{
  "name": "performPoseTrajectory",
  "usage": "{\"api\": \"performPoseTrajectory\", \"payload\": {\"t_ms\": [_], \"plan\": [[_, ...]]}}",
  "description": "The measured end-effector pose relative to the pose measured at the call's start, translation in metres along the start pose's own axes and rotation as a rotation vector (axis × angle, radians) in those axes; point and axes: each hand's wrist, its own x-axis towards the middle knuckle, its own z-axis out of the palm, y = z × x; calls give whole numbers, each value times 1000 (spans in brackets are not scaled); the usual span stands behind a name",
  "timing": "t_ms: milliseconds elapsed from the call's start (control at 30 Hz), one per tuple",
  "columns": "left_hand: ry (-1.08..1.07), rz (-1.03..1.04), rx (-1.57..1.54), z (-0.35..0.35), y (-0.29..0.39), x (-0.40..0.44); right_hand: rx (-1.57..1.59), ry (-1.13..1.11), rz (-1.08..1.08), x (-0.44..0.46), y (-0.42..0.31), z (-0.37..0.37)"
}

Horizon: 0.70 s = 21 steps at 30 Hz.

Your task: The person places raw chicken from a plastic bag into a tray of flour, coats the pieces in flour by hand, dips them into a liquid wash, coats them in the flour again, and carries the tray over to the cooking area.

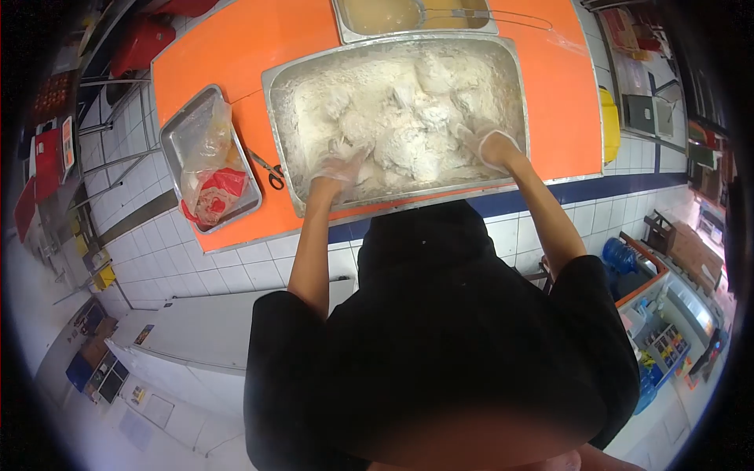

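Observation:
A large metal tray [514, 67] on the orange table holds white flour and several flour-coated pieces [404, 151]. My left hand [343, 165], in a clear plastic glove, is in the flour at the tray's near left, its fingers spread and partly coated. At the right side of the tray, my right hand [488, 145], gloved too, has its fingers apart and dipped into the flour beside the coated pieces. Flour hides some fingertips. Neither hand shows anything in its grasp.
Left of the flour tray are black-handled scissors [276, 177] and a smaller metal tray [253, 198] with a plastic bag and red packaging [224, 184]. Behind it, a metal container [345, 33] holds yellowish liquid and a wire-handled strainer [487, 16]. The orange table [561, 118] edge is near my body.

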Motion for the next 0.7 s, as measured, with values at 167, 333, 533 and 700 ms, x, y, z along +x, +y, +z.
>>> {"api": "performPoseTrajectory", "payload": {"t_ms": [167, 333, 533, 700], "plan": [[-267, -65, -25, -18, 2, 2, -276, 71, -7, 19, 5, 37], [-213, 58, -219, -8, -6, 3, 125, -258, 58, -1, -9, 0], [-326, 34, -519, 20, 13, 16, 776, -296, -252, 21, 33, 55], [-404, 390, -438, 27, 15, 26, 1057, -367, -170, 19, 17, 56]]}}
